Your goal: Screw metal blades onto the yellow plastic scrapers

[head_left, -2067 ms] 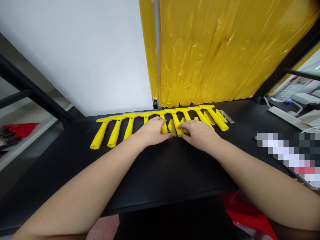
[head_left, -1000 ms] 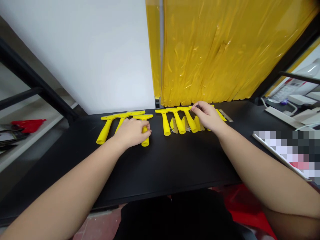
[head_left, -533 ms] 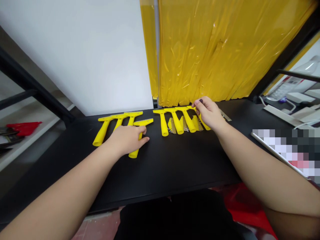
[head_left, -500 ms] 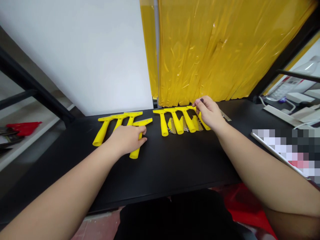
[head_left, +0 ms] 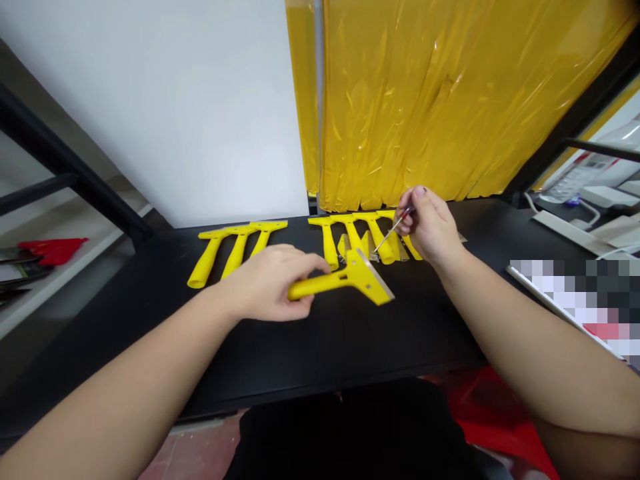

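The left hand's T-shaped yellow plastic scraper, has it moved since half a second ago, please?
Yes, the scraper moved rightward, its head now past the right edge of the flat white panel.

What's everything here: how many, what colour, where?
Held scraper: 1, yellow, left hand
Thin tool: 1, reddish handle, silver shaft, right hand
Left scrapers: 3, yellow, left of centre
Right scrapers: at least 4, yellow, right of centre
Small plates: several, yellow, metallic, among right scrapers
Table: 1, black, below
Panel: 1, white, behind left
Sheeting: count unclear, yellow, behind right
Bottle: 1, clear, far right
Red objects: at least 2, far left, lower right
Left hand: 1, bare, centre
Right hand: 1, bare, right of centre
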Demonstrator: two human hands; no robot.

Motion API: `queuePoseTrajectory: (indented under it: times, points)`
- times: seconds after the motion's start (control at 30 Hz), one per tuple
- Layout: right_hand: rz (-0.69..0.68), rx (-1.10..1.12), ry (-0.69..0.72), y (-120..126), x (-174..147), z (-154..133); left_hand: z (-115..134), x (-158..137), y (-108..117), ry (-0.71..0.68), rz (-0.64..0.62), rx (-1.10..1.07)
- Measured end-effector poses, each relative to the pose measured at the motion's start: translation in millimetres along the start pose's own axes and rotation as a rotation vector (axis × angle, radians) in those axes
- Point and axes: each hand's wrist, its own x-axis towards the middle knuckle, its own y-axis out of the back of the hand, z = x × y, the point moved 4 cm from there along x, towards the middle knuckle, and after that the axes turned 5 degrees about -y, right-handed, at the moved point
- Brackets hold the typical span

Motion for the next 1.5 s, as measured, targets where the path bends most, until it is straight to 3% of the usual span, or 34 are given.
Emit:
queuePoseTrajectory:
  times: [0.1,0.23,0.37,0.47,0.93,1.5]
  points:
    - [-0.086,0.052,-0.049,-8.4,-8.0,-0.7,6.0,4.5,-21.6,-0.093,-0.096,-0.051]
    - [-0.225,-0.089,-0.063,-20.5,-21.4,-0.7,3.1,6.6,-38.6,-0.054,-0.238,-0.093]
    - [-0.418,-0.236,-0.04,-33.3,-31.2,2.7,0.5,5.3,-44.1,-0.024,-0.279,-0.2]
    - [-0.487,-0.284,-0.029,-36.1,-32.4,6.4,-1.0,4.6,-47.3,-0.01,-0.27,-0.284]
    - [-0.519,-0.301,0.002,-35.7,-32.5,3.1,-4.0,7.9,-47.6,0.119,-0.261,-0.439]
    - [-0.521,-0.346,0.088,-37.5,-34.9,-6.3,-3.5,9.3,-48.2,0.112,-0.253,-0.435]
